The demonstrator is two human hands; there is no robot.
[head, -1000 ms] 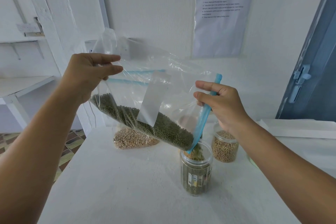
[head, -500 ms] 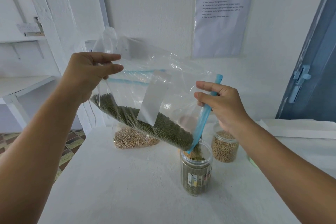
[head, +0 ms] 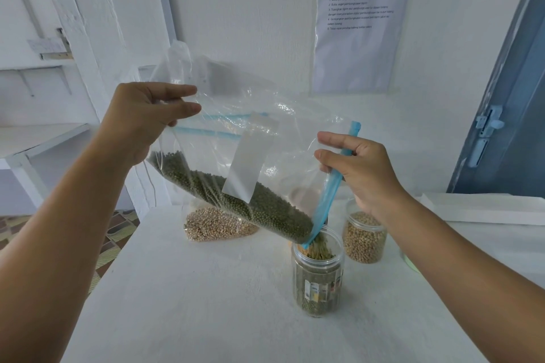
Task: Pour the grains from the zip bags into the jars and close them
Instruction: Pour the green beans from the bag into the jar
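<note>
Head view, looking down over both forearms. My left hand [head: 147, 121] holds the grip pinched on the raised bottom corner of the clear zip bag [head: 236, 156], thumb and fingers closed on the plastic. My right hand [head: 362, 168] has its grip curled round the blue zip strip [head: 333, 186] at the bag's mouth, the forefinger lying straight across it. The bag slopes down to the right, green grains [head: 236, 200] banked along its lower edge. Its lowest corner sits at the mouth of the open jar [head: 318, 280], which stands on the white surface [head: 206, 303] toward its middle and is nearly full of green grains. Behind it to the right, nearer the far edge, stands a second jar [head: 365, 240] of tan grains, lid off. A second bag [head: 218, 227] of tan grains lies by the far edge, behind the held bag. A printed sheet [head: 359, 23] is fixed on the wall.
</note>
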